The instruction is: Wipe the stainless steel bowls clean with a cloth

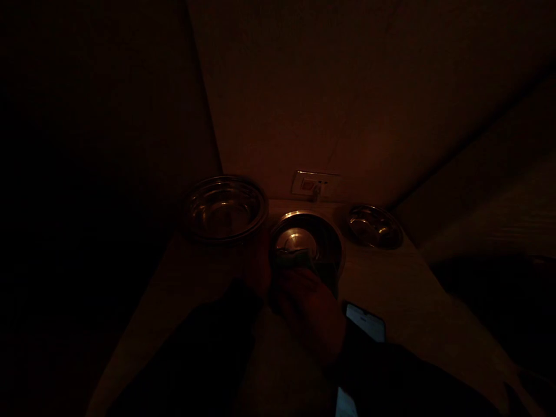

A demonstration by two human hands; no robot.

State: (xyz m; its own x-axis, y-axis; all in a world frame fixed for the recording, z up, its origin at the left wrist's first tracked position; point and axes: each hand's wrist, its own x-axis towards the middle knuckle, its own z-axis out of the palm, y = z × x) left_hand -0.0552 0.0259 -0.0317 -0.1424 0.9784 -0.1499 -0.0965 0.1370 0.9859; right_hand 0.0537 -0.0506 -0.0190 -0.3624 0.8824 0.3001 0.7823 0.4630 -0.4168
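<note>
A shiny metal bowl stands in the middle of the table, tilted slightly or seen at an angle. At its near side my right hand is closed on a dark greenish cloth, which lies over the rim and inside the bowl. My left hand is at the bowl's left side, seemingly against the rim; its fingers are lost in the dark. Both forearms wear dark sleeves.
A wide metal bowl stands at the back left and a smaller metal bowl at the back right. A lit phone lies near my right wrist. On the wall behind is a socket panel with a plug. The light is very dim.
</note>
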